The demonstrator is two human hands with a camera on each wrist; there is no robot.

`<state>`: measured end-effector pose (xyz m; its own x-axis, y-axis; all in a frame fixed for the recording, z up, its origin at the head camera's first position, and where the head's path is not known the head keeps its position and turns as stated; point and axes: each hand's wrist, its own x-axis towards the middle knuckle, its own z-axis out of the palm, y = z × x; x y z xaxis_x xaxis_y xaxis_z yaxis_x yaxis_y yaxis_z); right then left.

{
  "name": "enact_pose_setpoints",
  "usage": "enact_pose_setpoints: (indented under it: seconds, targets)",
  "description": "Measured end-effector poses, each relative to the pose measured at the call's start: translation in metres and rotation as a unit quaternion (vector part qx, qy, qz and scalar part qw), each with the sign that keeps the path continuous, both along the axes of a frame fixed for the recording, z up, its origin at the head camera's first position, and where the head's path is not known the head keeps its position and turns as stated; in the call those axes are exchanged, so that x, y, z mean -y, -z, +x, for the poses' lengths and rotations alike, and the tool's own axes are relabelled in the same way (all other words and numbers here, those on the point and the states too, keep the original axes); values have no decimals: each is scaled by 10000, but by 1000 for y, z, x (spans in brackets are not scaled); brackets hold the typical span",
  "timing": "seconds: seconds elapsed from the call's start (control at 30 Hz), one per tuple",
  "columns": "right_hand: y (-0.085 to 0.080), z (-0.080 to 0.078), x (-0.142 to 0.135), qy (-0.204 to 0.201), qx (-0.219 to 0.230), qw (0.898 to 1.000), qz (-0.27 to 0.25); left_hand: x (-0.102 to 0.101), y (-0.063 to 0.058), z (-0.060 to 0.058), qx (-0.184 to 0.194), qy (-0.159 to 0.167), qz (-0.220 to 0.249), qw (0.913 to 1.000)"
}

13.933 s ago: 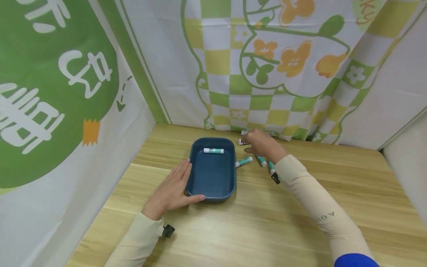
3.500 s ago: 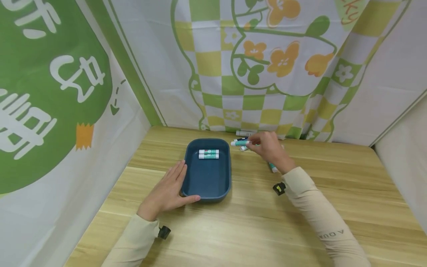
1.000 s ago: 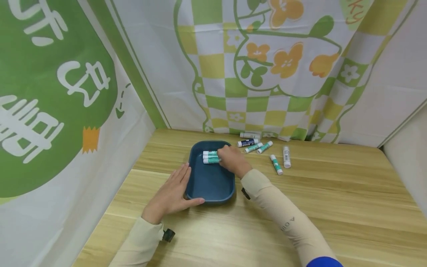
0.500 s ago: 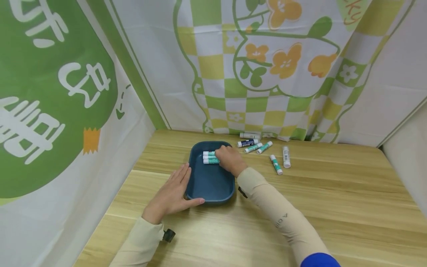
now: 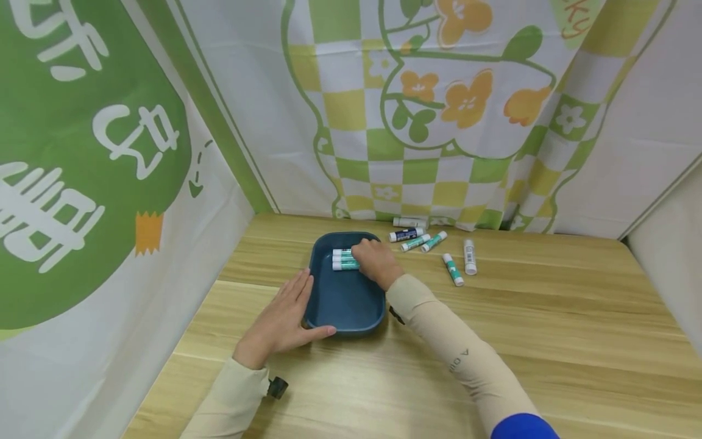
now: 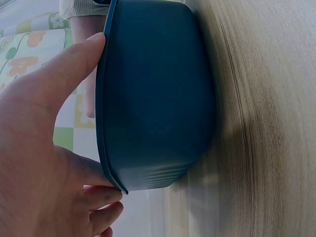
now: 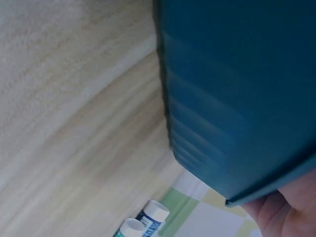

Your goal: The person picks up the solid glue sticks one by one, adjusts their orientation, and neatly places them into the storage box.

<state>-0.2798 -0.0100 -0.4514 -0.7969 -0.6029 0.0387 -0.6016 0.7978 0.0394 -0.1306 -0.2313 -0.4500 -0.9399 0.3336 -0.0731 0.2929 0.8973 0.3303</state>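
On the table stands a deep blue plastic tray (image 5: 345, 302). Inside, near its far end, white-capped green glue sticks (image 5: 343, 263) lie side by side. My right hand (image 5: 378, 263) reaches over the tray's right rim, its curled fingers at the right ends of these sticks; its fingertips and those ends are hidden. My left hand (image 5: 281, 318) rests on the tray's near left corner, with straight fingers along the left side and the thumb on the near rim. In the left wrist view the thumb of the left hand (image 6: 44, 133) touches the rim.
Right of the tray lie several more glue sticks: a navy one (image 5: 406, 235), green ones, one of them a lone green stick (image 5: 453, 270), and a larger white one (image 5: 470, 257). Another white stick (image 5: 410, 222) lies against the patterned curtain (image 5: 417, 183) at the table's back edge.
The right hand has carried a green glue stick from the table leftward into the tray, beside the two there 3.5 s ago. Over the last second it has barely moved. The left hand stays put.
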Motion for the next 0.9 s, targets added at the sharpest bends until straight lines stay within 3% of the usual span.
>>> enact_pose_setpoints:
  seconds: [0.13, 0.33, 0.6, 0.9]
  targets:
    - [-8, 1, -3, 35, 125, 9997, -185, 0, 1, 1, -23, 6, 31, 10000]
    - [-26, 6, -17, -28, 463, 9952, -863, 0, 1, 1, -69, -12, 37, 10000]
    - [-50, 19, -51, -39, 471, 9901, -1319, 0, 1, 0, -89, -11, 43, 10000]
    - [-48, 22, -99, 177, 201, 9877, -1544, 0, 3, 0, -118, 0, 20, 9999]
